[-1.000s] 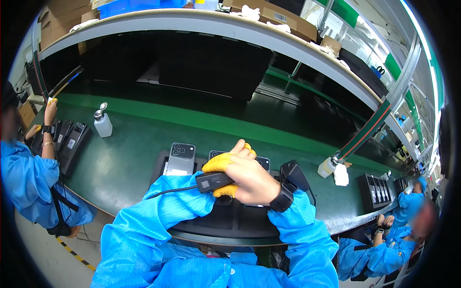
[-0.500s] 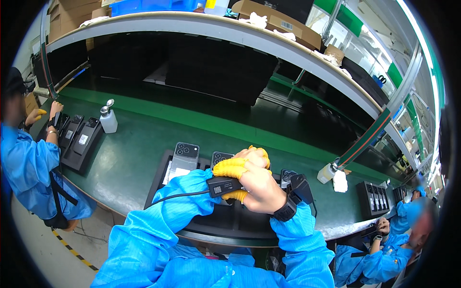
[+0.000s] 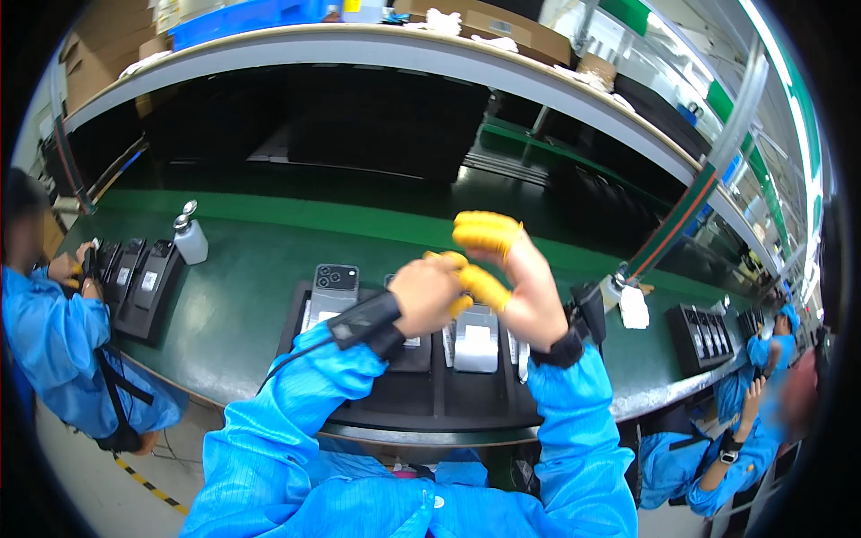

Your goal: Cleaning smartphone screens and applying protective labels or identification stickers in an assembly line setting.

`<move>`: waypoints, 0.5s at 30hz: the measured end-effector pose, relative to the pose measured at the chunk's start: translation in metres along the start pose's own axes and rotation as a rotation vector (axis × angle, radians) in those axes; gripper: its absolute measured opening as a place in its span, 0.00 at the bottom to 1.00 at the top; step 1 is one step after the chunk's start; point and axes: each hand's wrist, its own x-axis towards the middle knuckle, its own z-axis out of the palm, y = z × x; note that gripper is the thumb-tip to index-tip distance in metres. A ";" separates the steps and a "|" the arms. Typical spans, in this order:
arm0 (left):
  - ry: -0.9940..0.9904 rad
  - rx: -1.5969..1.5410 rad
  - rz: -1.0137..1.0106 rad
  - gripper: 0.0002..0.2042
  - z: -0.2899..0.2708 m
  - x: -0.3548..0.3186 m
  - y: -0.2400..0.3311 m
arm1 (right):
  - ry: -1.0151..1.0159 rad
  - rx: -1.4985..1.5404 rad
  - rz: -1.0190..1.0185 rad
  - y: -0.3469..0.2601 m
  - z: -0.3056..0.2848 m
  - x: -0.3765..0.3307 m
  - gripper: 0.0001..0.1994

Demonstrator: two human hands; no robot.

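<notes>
My left hand (image 3: 427,296), in yellow finger covers, is closed with its fingertips against my right hand's thumb. What they pinch, if anything, I cannot make out. Above and beside it, my right hand (image 3: 531,291) has its yellow-covered fingers and thumb spread apart, holding nothing visible. Both hands hover over a black compartment tray (image 3: 408,408). In the tray, a grey smartphone (image 3: 334,289) lies camera side up at the left. Another smartphone (image 3: 476,345) with a pale label lies beneath my hands. A third phone (image 3: 414,356) is partly covered by my left hand.
A white pump bottle (image 3: 190,240) stands at the left, near a co-worker's phone tray (image 3: 143,300). On the right are another bottle (image 3: 612,291), a white cloth (image 3: 634,308) and a further black tray (image 3: 698,341). A shelf (image 3: 377,40) spans the bench's far side. Co-workers sit at both sides.
My hands, clasped together before, have come partly apart. The right hand has opened and its fingers have risen. The view has shifted slightly.
</notes>
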 end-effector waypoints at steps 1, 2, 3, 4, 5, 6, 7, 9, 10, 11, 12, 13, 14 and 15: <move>0.145 -0.024 -0.020 0.10 -0.006 -0.008 0.000 | 0.096 0.082 0.088 0.002 0.001 0.004 0.19; 0.216 -0.068 -0.002 0.11 -0.011 -0.009 -0.001 | 0.101 -0.043 0.098 0.009 -0.001 0.004 0.18; 0.287 -0.112 0.015 0.11 -0.020 -0.008 0.000 | 0.105 -0.168 0.109 0.015 -0.003 0.004 0.16; 0.325 -0.093 0.044 0.12 -0.031 -0.009 0.005 | 0.090 -0.285 0.039 0.027 -0.002 0.002 0.14; 0.327 -0.159 -0.015 0.13 -0.041 -0.013 0.009 | 0.063 -0.234 0.074 0.031 0.005 0.001 0.14; 0.346 -0.214 -0.010 0.13 -0.046 -0.012 0.015 | 0.028 -0.232 0.115 0.034 0.008 -0.002 0.14; 0.366 -0.268 -0.008 0.13 -0.050 -0.010 0.020 | -0.008 -0.228 0.155 0.036 0.010 -0.005 0.15; 0.361 -0.264 0.022 0.16 -0.053 -0.009 0.026 | -0.109 -0.363 0.203 0.049 0.021 -0.010 0.16; 0.332 -0.267 0.084 0.18 -0.054 -0.007 0.030 | -0.128 -0.330 0.232 0.052 0.027 -0.012 0.15; 0.307 -0.267 0.139 0.20 -0.056 -0.008 0.032 | -0.151 -0.318 0.256 0.037 0.031 -0.007 0.13; 0.268 -0.223 0.198 0.25 -0.058 -0.006 0.035 | -0.227 -0.348 0.288 0.037 0.036 -0.007 0.13; 0.205 -0.211 0.197 0.29 -0.060 -0.006 0.041 | -0.305 -0.377 0.319 0.037 0.041 -0.007 0.13; 0.148 -0.209 0.226 0.31 -0.060 -0.002 0.045 | -0.259 -0.409 0.308 0.057 0.053 -0.015 0.13; 0.092 -0.206 0.248 0.34 -0.061 0.000 0.045 | -0.192 -0.329 0.138 0.050 0.058 -0.022 0.11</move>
